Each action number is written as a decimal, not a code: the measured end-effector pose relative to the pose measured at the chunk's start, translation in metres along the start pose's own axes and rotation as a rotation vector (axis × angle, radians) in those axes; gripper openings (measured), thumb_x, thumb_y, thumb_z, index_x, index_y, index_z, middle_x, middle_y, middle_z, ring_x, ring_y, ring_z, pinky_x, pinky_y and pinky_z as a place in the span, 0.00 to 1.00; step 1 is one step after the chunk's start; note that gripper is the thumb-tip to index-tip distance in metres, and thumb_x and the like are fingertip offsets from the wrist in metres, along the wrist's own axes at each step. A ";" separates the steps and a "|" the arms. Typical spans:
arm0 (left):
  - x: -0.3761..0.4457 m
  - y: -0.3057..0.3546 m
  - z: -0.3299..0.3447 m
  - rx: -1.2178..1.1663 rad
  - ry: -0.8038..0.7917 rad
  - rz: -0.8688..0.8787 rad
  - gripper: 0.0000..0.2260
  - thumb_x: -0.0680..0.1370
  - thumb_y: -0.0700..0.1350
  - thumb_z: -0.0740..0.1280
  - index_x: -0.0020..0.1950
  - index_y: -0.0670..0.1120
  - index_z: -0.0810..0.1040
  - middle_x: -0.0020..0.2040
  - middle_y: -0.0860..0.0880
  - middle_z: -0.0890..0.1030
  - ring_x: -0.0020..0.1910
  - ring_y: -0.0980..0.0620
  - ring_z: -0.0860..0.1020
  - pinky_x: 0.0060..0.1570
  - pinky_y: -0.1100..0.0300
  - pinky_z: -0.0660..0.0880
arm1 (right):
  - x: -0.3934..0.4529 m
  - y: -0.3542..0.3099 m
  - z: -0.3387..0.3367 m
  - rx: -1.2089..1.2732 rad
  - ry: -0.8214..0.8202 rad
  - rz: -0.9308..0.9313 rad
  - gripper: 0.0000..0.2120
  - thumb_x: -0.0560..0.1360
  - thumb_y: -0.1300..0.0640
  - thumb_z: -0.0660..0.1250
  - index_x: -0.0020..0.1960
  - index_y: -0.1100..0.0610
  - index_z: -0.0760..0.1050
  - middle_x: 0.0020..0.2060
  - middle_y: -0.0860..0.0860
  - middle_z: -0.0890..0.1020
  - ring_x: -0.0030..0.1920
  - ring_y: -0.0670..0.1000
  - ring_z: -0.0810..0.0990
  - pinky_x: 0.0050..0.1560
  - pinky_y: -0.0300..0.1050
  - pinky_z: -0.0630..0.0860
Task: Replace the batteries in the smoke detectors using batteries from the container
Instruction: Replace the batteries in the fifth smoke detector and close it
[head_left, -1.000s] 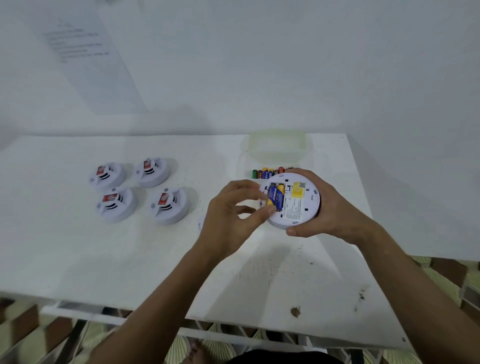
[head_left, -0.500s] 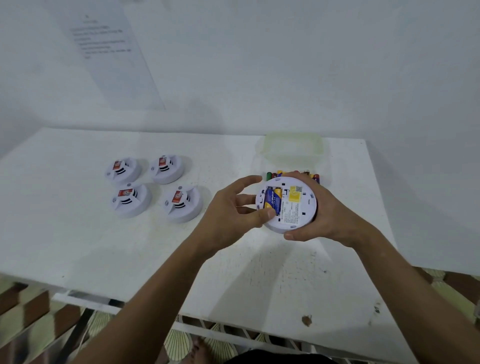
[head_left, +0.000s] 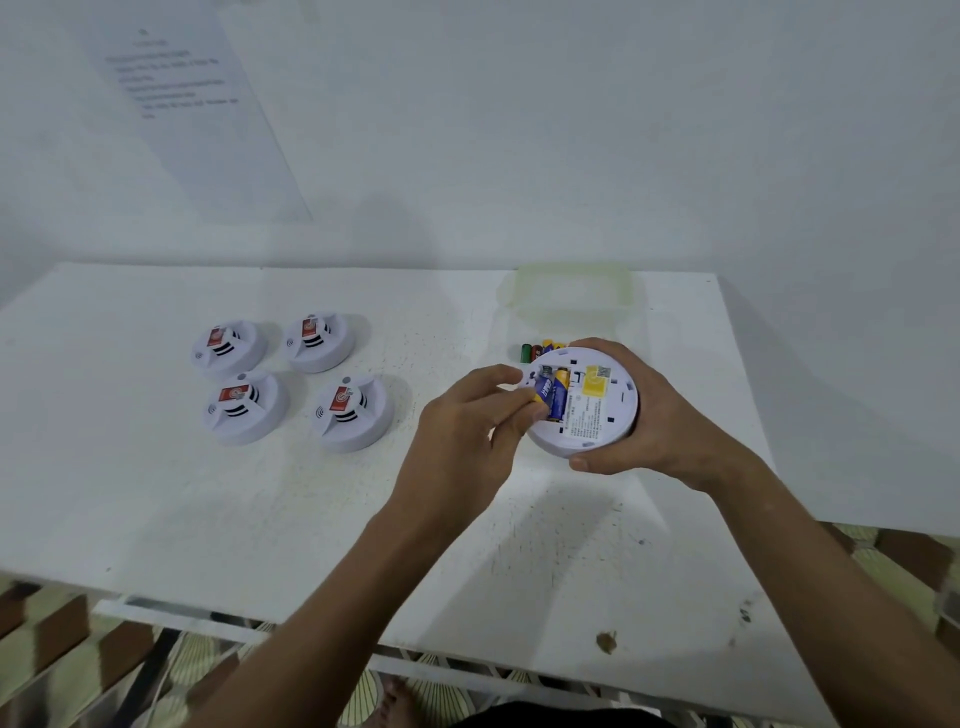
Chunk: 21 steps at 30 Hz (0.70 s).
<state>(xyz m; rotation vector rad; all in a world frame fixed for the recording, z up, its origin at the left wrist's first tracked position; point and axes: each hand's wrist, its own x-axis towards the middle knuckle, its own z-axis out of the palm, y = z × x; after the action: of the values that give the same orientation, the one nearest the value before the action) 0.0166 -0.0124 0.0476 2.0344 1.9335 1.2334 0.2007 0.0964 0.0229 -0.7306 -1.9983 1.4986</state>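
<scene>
Smoke detector (head_left: 587, 402) held back-side up above the table (head_left: 260, 519), right-centre, by the right hand (head_left: 644, 421); fingers wrapped round far rim, thumb on near edge. Battery bay open at its left part. Blue-and-gold battery (head_left: 545, 397) pinched betw. thumb and fingers of left hand (head_left: 467, 431), tilted at bay's left edge, beside a 2nd battery (head_left: 560, 397) seated in bay. Loose batteries (head_left: 537, 351) seen just beyond detector, by the translucent container (head_left: 571, 296) at far edge. Four detectors (head_left: 291, 379) grouped face up, far left.
</scene>
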 end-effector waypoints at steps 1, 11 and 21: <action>-0.001 0.001 0.001 0.007 0.010 0.022 0.09 0.75 0.44 0.68 0.51 0.43 0.85 0.56 0.45 0.82 0.51 0.56 0.77 0.44 0.72 0.75 | -0.001 -0.001 0.000 0.000 -0.001 0.001 0.43 0.57 0.65 0.80 0.68 0.51 0.67 0.58 0.33 0.78 0.61 0.43 0.78 0.56 0.35 0.76; -0.004 0.002 0.000 -0.004 -0.076 -0.074 0.08 0.74 0.41 0.73 0.52 0.42 0.85 0.58 0.44 0.81 0.44 0.55 0.81 0.41 0.78 0.73 | -0.004 0.000 0.002 0.006 -0.025 0.016 0.44 0.57 0.65 0.79 0.69 0.51 0.66 0.56 0.29 0.77 0.61 0.39 0.77 0.58 0.35 0.77; 0.014 0.001 -0.019 -0.505 -0.377 -0.705 0.29 0.70 0.42 0.77 0.68 0.51 0.71 0.50 0.45 0.85 0.44 0.48 0.85 0.49 0.47 0.82 | -0.002 0.002 0.008 0.010 -0.096 0.036 0.45 0.57 0.63 0.81 0.70 0.51 0.66 0.64 0.47 0.76 0.64 0.47 0.76 0.58 0.41 0.78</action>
<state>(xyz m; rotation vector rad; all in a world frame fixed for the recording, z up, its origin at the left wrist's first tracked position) 0.0044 -0.0093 0.0677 1.0909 1.6884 0.9360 0.1967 0.0902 0.0184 -0.7058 -2.0562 1.5906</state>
